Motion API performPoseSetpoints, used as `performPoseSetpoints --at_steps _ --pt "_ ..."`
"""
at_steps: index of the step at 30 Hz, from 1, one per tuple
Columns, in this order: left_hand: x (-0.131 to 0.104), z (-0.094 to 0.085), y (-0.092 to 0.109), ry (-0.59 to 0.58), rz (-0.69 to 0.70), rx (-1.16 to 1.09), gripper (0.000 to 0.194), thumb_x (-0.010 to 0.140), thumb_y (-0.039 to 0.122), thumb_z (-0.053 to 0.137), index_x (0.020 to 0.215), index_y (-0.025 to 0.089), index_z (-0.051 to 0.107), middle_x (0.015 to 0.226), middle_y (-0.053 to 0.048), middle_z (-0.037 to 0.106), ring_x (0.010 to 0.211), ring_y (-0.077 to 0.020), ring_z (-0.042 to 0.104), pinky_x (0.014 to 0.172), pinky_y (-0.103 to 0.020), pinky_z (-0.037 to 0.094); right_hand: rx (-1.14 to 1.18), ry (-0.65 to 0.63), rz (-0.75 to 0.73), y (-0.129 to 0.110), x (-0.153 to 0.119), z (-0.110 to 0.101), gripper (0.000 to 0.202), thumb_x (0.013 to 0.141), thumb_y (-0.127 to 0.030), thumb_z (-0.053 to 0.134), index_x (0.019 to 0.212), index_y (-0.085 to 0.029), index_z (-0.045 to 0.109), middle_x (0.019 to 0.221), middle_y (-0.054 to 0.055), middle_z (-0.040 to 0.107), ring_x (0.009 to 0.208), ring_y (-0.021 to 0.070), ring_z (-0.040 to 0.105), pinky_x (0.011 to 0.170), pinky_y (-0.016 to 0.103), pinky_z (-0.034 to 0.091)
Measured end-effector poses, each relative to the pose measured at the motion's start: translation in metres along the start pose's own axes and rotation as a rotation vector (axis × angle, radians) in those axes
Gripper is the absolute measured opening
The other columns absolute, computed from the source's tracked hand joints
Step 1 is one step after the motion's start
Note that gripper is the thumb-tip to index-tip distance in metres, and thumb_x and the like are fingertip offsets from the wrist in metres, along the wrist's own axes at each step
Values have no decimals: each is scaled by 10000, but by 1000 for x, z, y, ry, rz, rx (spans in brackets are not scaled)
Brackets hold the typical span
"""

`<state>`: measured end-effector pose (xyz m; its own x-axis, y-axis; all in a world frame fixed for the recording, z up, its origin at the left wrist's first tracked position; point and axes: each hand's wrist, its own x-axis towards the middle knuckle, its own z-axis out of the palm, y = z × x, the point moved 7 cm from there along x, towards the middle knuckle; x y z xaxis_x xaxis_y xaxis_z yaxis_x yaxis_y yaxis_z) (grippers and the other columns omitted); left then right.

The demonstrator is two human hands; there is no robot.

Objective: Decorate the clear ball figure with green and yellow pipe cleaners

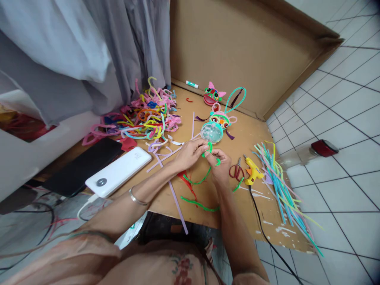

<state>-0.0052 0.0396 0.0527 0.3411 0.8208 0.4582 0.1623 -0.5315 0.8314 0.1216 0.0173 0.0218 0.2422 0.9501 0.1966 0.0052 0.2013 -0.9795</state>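
Observation:
My left hand (190, 153) and my right hand (220, 163) meet over a cardboard work surface (208, 190). Both pinch a green pipe cleaner (209, 147) that curls between the fingertips and trails down toward me. Just beyond the fingers lies a clear glittery ball (211, 132) joined to a pipe-cleaner creature with big eyes (221, 118). A second creature with pink ears (212, 95) sits farther back. More green pieces (198, 204) and a red piece (187, 183) lie under my wrists.
A heap of coloured pipe-cleaner shapes (148, 114) fills the left. A white power bank (118, 172) and a black phone (83, 166) lie near left. Red scissors (236, 171), a yellow glue gun (251, 174) and a bundle of straight pipe cleaners (279, 186) sit right. A glue stick (192, 84) lies by the cardboard wall.

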Motion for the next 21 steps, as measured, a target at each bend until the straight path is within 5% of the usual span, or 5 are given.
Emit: performPoseSetpoints --at_steps 6,14,21 --pt "-1 5 -2 -41 -41 -113 398 910 505 441 692 176 493 668 13 484 679 -131 454 650 -244 376 64 -21 45 -3 -2 4 280 580 -390 776 613 -178 597 489 -83 446 475 53 311 492 224 278" --pt "2 5 -13 -9 -95 -382 410 851 554 561 782 151 588 720 -4 545 682 -119 483 653 -233 403 122 -39 47 2 0 2 282 633 -408 765 668 -181 602 466 -97 407 432 41 268 449 223 211" --pt "2 -13 -22 165 -163 -316 453 821 590 579 720 149 577 654 0 536 618 -112 469 583 -230 385 147 -63 56 1 1 3 337 755 -507 659 748 -170 658 622 -18 587 419 40 318 418 234 214"
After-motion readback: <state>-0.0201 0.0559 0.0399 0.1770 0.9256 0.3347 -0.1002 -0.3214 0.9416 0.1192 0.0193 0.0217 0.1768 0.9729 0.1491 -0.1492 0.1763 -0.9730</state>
